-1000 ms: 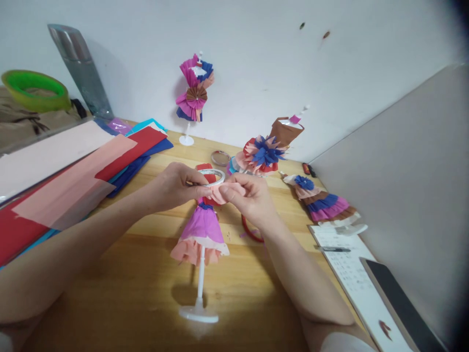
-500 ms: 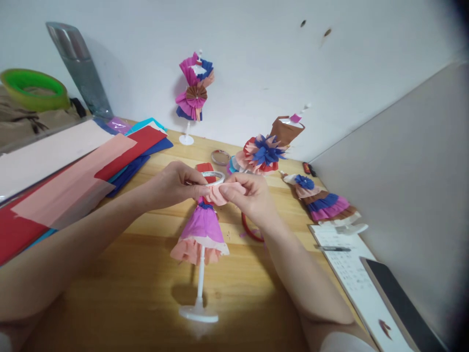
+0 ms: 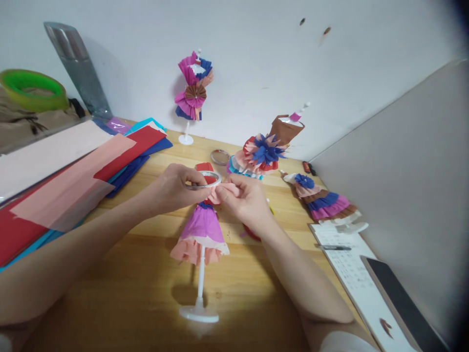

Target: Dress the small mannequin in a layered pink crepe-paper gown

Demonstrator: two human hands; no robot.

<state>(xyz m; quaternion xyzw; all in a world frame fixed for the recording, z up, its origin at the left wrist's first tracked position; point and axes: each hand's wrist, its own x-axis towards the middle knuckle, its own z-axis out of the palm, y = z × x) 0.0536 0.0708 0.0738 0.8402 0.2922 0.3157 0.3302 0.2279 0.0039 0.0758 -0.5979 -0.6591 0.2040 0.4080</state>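
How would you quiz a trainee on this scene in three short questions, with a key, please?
1. Which hand holds the thin white ring-shaped roll?
2. True or false: the right hand pinches a strip of dark blue paper.
3. Which lies across the white sheet with writing: (A) the round green ring, (B) the slim grey pen, or (C) the tall silver-capped bottle?

Key:
1. The left hand.
2. False; it pinches soft pink paper.
3. B.
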